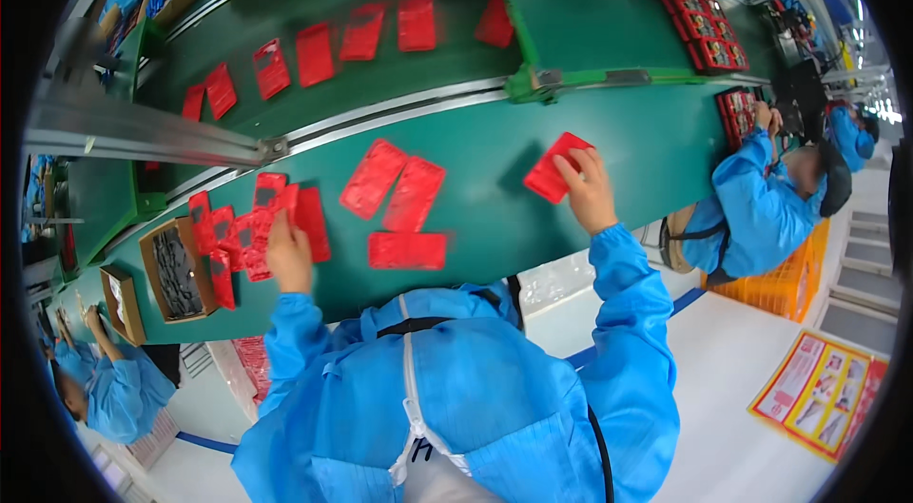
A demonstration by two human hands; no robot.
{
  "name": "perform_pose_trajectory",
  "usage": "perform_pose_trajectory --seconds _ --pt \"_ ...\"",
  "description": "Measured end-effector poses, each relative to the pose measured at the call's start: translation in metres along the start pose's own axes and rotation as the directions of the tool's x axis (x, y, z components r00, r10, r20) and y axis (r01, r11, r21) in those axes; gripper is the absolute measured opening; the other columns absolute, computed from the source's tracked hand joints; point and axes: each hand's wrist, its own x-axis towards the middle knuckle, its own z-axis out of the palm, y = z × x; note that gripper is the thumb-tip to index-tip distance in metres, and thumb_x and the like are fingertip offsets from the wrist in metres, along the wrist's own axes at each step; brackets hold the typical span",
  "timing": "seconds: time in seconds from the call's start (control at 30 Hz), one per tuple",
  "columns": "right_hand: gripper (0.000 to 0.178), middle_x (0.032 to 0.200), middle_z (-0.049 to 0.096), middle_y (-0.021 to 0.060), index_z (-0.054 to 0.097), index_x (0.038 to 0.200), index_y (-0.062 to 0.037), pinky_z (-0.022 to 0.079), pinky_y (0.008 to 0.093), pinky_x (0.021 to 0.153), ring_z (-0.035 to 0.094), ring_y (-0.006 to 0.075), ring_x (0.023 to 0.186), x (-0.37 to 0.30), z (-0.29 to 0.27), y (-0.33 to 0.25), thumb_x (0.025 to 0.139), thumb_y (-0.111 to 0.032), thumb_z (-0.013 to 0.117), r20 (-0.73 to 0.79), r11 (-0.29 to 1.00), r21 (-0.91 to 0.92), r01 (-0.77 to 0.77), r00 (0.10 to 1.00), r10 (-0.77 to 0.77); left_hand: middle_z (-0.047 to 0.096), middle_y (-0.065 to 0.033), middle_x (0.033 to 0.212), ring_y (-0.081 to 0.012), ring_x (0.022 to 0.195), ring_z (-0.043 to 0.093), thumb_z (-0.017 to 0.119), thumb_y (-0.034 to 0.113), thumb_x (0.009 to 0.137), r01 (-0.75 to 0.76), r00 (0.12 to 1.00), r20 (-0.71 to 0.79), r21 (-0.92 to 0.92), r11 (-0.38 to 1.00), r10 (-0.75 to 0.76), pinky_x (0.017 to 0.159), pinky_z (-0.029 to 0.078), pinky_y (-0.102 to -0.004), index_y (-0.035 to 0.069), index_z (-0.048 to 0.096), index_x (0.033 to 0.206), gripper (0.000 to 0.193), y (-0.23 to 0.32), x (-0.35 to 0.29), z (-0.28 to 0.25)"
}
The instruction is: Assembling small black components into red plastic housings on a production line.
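My right hand [592, 189] is closed on one edge of a flat red rectangular panel [549, 168], held tilted over the green bench, its shadow beside it. My left hand [288, 254] is at a loose cluster of similar red panels [228, 235]. Its thumb and forefinger close on a plain red panel [312, 225] at the cluster's right side; the other fingers are partly hidden. Between my hands lie two slanted red panels, a left one [374, 180] and a right one [415, 194], with a third red panel [407, 251] crosswise nearer me.
Beyond a metal rail [399, 110], several red panels [315, 55] lie in a row on a green belt [456, 75]. A cardboard box [178, 270] of dark parts stands left. Red trays [699, 23] line the far right. Co-workers in blue sit at left [124, 394] and right [766, 208].
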Motion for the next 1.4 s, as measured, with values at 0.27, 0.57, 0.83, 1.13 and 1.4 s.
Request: perform_pose_trajectory --seconds 0.27,0.57,0.83,1.13,1.4 --pt "0.039 0.13 0.049 0.0163 0.053 0.123 -0.008 0.036 0.0437 0.101 0.045 0.0348 0.12 0.092 0.067 0.198 0.085 -0.015 0.048 0.312 0.919 -0.393 -0.028 0.936 0.162 0.065 -0.0212 0.095 -0.0277 0.081 0.065 0.052 0.013 0.091 0.158 0.97 -0.142 -0.255 0.954 -0.198 0.069 0.05 -0.0338 -0.002 0.055 0.118 0.03 0.064 0.003 -0.024" --pt "0.038 0.122 0.053 0.0207 0.055 0.12 -0.0045 0.04 0.0481 0.094 0.048 0.0417 0.112 0.108 0.119 0.164 0.084 -0.016 0.052 0.412 0.924 -0.095 -0.371 0.83 0.376 0.064 -0.0182 0.105 -0.023 0.093 0.063 0.058 0.019 0.089 0.256 0.961 0.238 -0.583 0.771 -0.139 0.078 0.049 -0.0321 -0.001 0.057 0.115 0.033 0.206 -0.032 0.01" --pt "0.032 0.122 0.051 0.0198 0.055 0.114 -0.0018 0.032 0.0491 0.101 0.042 0.0412 0.117 -0.008 0.058 -0.006 0.082 -0.006 0.056 0.109 0.87 0.492 0.033 0.989 -0.099 0.056 -0.0199 0.11 -0.0368 0.104 0.054 0.06 0.017 0.084 0.169 0.958 0.286 -0.501 0.849 -0.021 0.089 0.045 -0.0411 0.001 0.053 0.116 0.035 0.235 -0.039 0.056" --pt "0.037 0.128 0.044 0.0202 0.055 0.114 -0.0045 0.021 0.0594 0.103 0.033 0.0446 0.123 -0.006 0.066 -0.132 0.078 -0.014 0.061 0.214 0.824 0.414 0.388 0.838 -0.502 0.052 -0.02 0.116 -0.0411 0.111 0.046 0.064 0.012 0.073 0.103 0.926 -0.347 -0.139 0.985 -0.146 0.096 0.039 -0.0481 0.006 0.059 0.104 0.032 0.099 -0.061 -0.007" --pt "0.034 0.123 0.046 0.0207 0.057 0.11 -0.0013 0.034 0.0516 0.098 0.038 0.0431 0.118 0.057 0.051 -0.259 0.077 -0.011 0.061 0.133 0.704 0.544 0.457 0.781 -0.61 0.043 -0.0195 0.131 -0.0418 0.123 0.035 0.069 0.027 0.072 0.155 0.963 -0.246 0.164 0.974 -0.112 0.099 0.034 -0.0539 0.011 0.056 0.117 0.05 -0.05 -0.044 -0.046"
